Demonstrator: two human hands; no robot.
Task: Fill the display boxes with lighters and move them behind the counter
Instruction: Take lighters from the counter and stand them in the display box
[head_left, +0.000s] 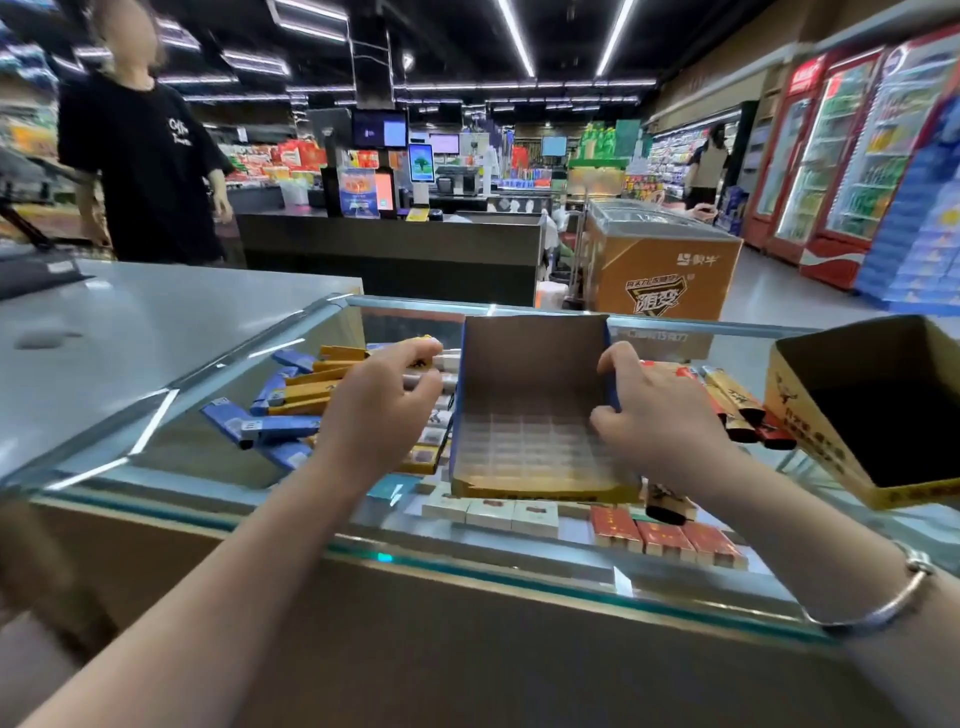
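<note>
1. Left hand (382, 395) is down on the pile of lighters (306, 397), just left of the display box (535, 410), fingers curled round a few pale ones by the box's left wall.
2. Blue and yellow lighters spread further left of the box, loose on the glass counter (156, 441).
3. Dead centre, the display box sits open-topped on the glass, its gridded floor bare, no lighters in it.
4. Right hand (657, 410) grips the box's right wall, fingers hooked over the blue edge, thumb inside.
5. Red and gold lighters (737, 405) lie just right of the box, partly behind that hand.
6. Far right of the box, a second yellow box (810, 415) stands tilted, dark inside.
7. Beyond the box, a person in a black shirt (145, 156) stands at the counter's far left.
</note>
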